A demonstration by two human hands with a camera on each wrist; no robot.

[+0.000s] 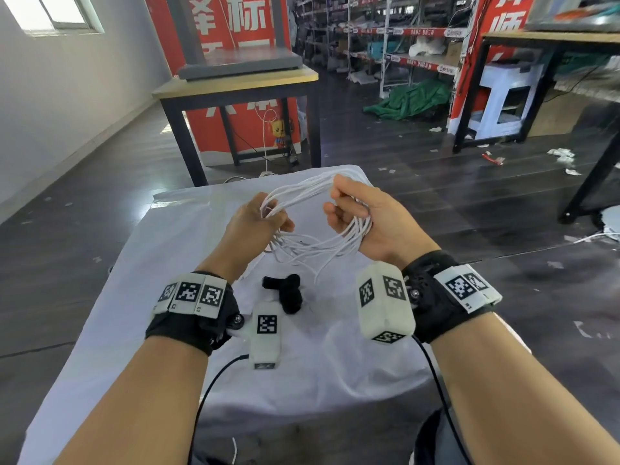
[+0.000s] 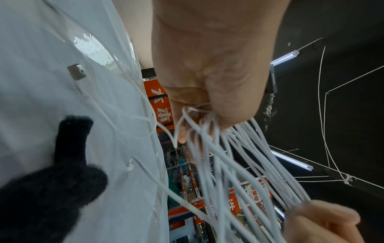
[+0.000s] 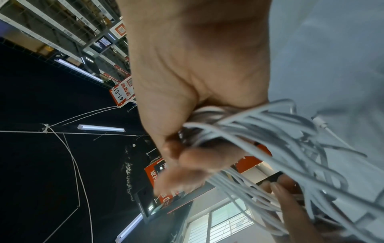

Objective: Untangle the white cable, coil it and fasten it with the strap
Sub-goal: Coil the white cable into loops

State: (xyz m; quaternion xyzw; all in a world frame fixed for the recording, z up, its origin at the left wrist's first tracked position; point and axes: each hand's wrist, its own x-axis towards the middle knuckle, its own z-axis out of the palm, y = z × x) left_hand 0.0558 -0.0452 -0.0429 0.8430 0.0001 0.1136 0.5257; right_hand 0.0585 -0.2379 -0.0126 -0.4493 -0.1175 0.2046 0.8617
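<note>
left hand (image 1: 260, 218) grip: clenched on white cable (image 1: 312, 245) | right hand (image 1: 364, 219) grip: clenched on cable

Head camera looked forward and down over the table (image 1: 141, 263), wrist cameras sat close behind each palm, all shared the white cable (image 1: 312, 243).

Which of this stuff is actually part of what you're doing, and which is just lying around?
Part of the job:
white cable, held in loops by left hand and right hand
black strap on the white cloth

Lying about:
green sheet
white stool
paper scraps
</note>
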